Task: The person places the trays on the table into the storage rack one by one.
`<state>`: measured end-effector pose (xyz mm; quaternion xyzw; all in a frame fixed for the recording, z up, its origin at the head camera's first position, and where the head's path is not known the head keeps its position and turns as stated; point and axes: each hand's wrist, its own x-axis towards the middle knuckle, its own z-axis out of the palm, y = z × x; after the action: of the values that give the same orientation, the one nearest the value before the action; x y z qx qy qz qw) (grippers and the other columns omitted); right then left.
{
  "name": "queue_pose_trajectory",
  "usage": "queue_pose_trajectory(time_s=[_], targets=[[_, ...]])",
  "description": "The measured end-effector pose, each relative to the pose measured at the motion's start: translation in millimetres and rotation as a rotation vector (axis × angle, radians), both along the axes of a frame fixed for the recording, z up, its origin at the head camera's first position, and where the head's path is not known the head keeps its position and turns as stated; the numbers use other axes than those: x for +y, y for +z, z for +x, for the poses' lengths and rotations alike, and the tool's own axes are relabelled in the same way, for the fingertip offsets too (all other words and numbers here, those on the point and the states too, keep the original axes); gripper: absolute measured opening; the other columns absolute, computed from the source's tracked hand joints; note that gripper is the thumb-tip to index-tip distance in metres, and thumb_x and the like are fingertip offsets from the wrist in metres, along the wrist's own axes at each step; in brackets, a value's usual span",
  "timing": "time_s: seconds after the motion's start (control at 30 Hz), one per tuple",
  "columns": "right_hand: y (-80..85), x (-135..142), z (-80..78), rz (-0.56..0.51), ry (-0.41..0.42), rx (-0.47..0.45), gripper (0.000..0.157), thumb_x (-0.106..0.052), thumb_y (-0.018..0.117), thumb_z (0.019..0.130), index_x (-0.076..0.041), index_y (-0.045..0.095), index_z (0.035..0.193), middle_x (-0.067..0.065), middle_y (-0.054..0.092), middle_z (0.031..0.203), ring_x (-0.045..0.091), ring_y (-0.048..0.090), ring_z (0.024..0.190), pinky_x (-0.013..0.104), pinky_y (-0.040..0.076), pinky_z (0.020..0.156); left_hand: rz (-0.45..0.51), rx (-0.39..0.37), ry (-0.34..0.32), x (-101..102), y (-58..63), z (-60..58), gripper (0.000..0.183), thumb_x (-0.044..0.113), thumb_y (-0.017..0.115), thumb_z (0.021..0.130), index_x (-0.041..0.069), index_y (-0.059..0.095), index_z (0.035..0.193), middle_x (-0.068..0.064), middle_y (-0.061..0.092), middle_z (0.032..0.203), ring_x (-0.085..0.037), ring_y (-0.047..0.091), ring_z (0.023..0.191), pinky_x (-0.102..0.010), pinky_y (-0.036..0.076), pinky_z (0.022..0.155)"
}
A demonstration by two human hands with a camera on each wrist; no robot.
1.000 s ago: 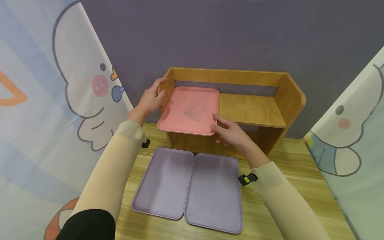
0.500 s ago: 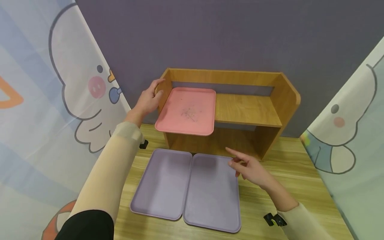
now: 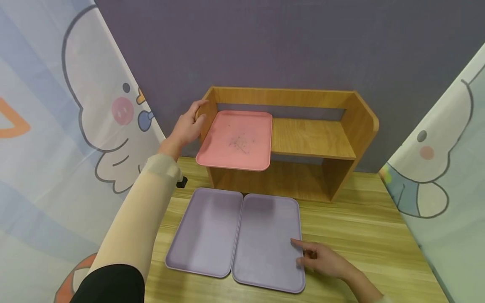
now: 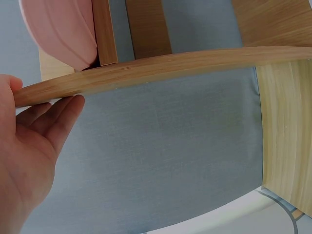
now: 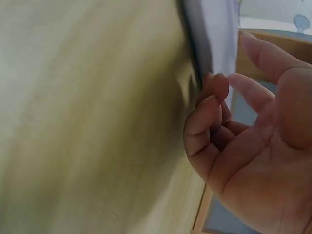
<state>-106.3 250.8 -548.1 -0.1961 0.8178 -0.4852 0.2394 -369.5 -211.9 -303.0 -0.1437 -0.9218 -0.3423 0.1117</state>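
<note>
My left hand (image 3: 187, 125) grips the left side panel of a small wooden shelf (image 3: 312, 136); in the left wrist view the thumb of that hand (image 4: 31, 151) lies on one side of the panel (image 4: 146, 69) and the fingers on the other. A pink tray (image 3: 242, 139) with a faint plant print lies on the upper board, its near end past the board's front edge. Two lilac trays lie side by side on the table: a left tray (image 3: 208, 231) and a right tray (image 3: 267, 244). At the right tray's right rim hovers my right hand (image 3: 323, 259), index finger extended, other fingers curled loosely, holding nothing visible.
The shelf stands at the back of the wood-grain table (image 3: 360, 227), against a grey wall (image 3: 284, 42). Its upper right board and lower compartment show bare wood. Printed cartoon curtains (image 3: 110, 105) hang at both sides.
My right hand has left the pink tray's front right corner and come down and toward me to the right lilac tray's edge. My left hand stays on the shelf panel.
</note>
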Motion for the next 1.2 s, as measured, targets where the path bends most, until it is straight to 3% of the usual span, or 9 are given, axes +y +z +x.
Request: queue_pose_trajectory(time_s=[0.27, 0.37, 0.67, 0.83, 0.9, 0.97, 1.07, 1.13, 1.2], targets=[[-17.6, -9.9, 10.5, 0.186, -0.007, 0.256, 0.062, -0.029, 0.083, 0.099, -0.007, 0.064, 0.154, -0.008, 0.050, 0.085, -0.002, 0.042, 0.072, 0.023, 0.039, 0.062, 0.001, 0.002, 0.001, -1.1, 1.6, 0.9, 0.054, 0.037, 0.043, 0.117, 0.040, 0.034, 0.170, 0.001, 0.045, 0.067, -0.036, 0.060, 0.085, -0.052, 0.048, 0.087], [-17.5, -13.5, 12.0, 0.206, -0.019, 0.288, 0.059, -0.022, 0.080, 0.100, -0.005, 0.063, 0.154, -0.009, 0.049, 0.084, -0.003, 0.042, 0.071, 0.022, 0.041, 0.061, 0.003, 0.005, 0.002, -1.2, 1.7, 1.7, 0.054, 0.037, 0.043, 0.117, 0.040, 0.034, 0.170, 0.002, 0.041, 0.064, -0.036, 0.059, 0.082, -0.053, 0.048, 0.090], [-12.3, -10.0, 10.2, -0.051, -0.034, -0.060, 0.069, 0.003, 0.063, 0.100, 0.002, 0.043, 0.166, -0.002, 0.057, 0.079, 0.002, 0.053, 0.059, 0.021, 0.049, 0.055, -0.004, -0.013, -0.004, 0.4, 1.7, 2.3, 0.054, 0.039, 0.042, 0.117, 0.040, 0.033, 0.171, 0.002, 0.039, 0.061, -0.020, 0.040, 0.051, -0.046, 0.046, 0.070], [-16.4, -5.3, 9.9, -0.113, 0.008, -0.088, 0.067, 0.003, 0.058, 0.103, -0.002, 0.042, 0.168, 0.005, 0.060, 0.097, -0.001, 0.043, 0.056, 0.019, 0.043, 0.056, -0.001, -0.008, -0.007, 1.0, 0.6, 2.5, 0.055, 0.040, 0.042, 0.117, 0.038, 0.033, 0.171, 0.002, 0.038, 0.061, -0.018, 0.037, 0.050, -0.044, 0.045, 0.065], [-18.7, -5.0, 11.4, -0.095, -0.001, -0.059, 0.065, -0.007, 0.065, 0.106, -0.007, 0.044, 0.168, 0.018, 0.067, 0.120, -0.009, 0.055, 0.075, 0.014, 0.048, 0.070, 0.001, -0.005, -0.007, 1.3, 0.0, 2.7, 0.054, 0.040, 0.043, 0.117, 0.038, 0.034, 0.170, 0.003, 0.038, 0.061, -0.018, 0.038, 0.050, -0.044, 0.045, 0.066], [-19.1, -6.6, 14.4, -0.040, -0.047, -0.012, 0.069, -0.021, 0.074, 0.105, -0.014, 0.047, 0.168, 0.026, 0.061, 0.149, -0.006, 0.064, 0.110, 0.012, 0.049, 0.088, 0.003, -0.005, -0.005, 1.6, -0.6, 2.4, 0.054, 0.040, 0.042, 0.117, 0.039, 0.034, 0.170, 0.004, 0.038, 0.061, -0.018, 0.038, 0.051, -0.044, 0.045, 0.066], [-15.8, -8.2, 19.2, 0.053, -0.137, 0.071, 0.079, -0.040, 0.084, 0.097, -0.023, 0.050, 0.167, 0.023, 0.046, 0.170, 0.000, 0.046, 0.146, 0.012, 0.042, 0.108, 0.015, -0.002, -0.007, 1.9, -0.9, 1.9, 0.054, 0.039, 0.043, 0.117, 0.039, 0.035, 0.170, 0.003, 0.037, 0.063, -0.019, 0.038, 0.052, -0.045, 0.045, 0.069], [-12.5, -7.9, 21.3, 0.078, -0.181, 0.105, 0.082, -0.041, 0.087, 0.095, -0.024, 0.052, 0.166, 0.021, 0.050, 0.168, 0.005, 0.047, 0.147, 0.014, 0.045, 0.107, 0.019, -0.001, -0.005, 1.5, -0.9, 1.8, 0.054, 0.039, 0.043, 0.117, 0.040, 0.035, 0.170, 0.002, 0.038, 0.064, -0.020, 0.038, 0.054, -0.045, 0.045, 0.070], [-11.2, -5.3, 22.3, 0.067, -0.196, 0.121, 0.081, -0.040, 0.088, 0.094, -0.022, 0.053, 0.165, 0.023, 0.051, 0.166, -0.004, 0.048, 0.142, 0.014, 0.046, 0.105, 0.017, 0.002, -0.002, 1.0, -0.8, 1.8, 0.054, 0.039, 0.043, 0.116, 0.040, 0.035, 0.170, 0.001, 0.038, 0.066, -0.022, 0.040, 0.056, -0.046, 0.045, 0.072]])
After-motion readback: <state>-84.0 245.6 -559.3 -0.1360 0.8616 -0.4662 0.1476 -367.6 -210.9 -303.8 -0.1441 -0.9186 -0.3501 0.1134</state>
